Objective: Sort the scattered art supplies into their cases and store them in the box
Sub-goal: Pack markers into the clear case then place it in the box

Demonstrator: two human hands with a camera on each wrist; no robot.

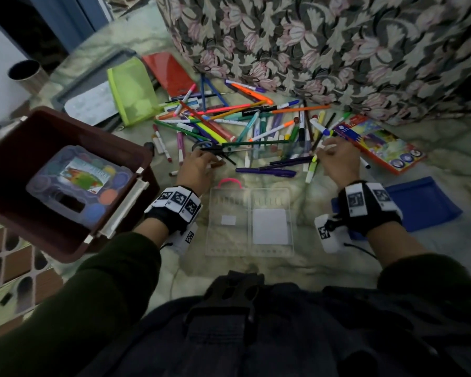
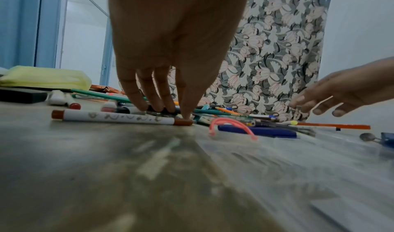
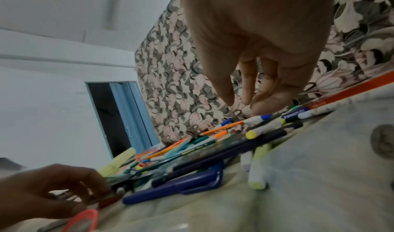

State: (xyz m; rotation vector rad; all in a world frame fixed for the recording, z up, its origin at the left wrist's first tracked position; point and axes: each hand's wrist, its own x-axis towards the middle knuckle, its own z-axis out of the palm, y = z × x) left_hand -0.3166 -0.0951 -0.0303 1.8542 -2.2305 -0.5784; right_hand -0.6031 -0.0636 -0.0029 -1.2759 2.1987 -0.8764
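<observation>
Brown-capped marker (image 2: 119, 117) under my left hand (image 1: 195, 170) — fingertips (image 2: 187, 112) pressing it at the pile's (image 1: 242, 126) lower left edge. My right hand (image 1: 337, 161) hovers at the pile's right, fingers loose, holding nothing. Clear case (image 1: 249, 221) lies open at centre — brown box (image 1: 65, 180) sits left.

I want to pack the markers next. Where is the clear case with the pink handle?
In the head view the clear case lies open and flat on the bedspread between the two wrists, its pink handle toward the marker pile.
</observation>
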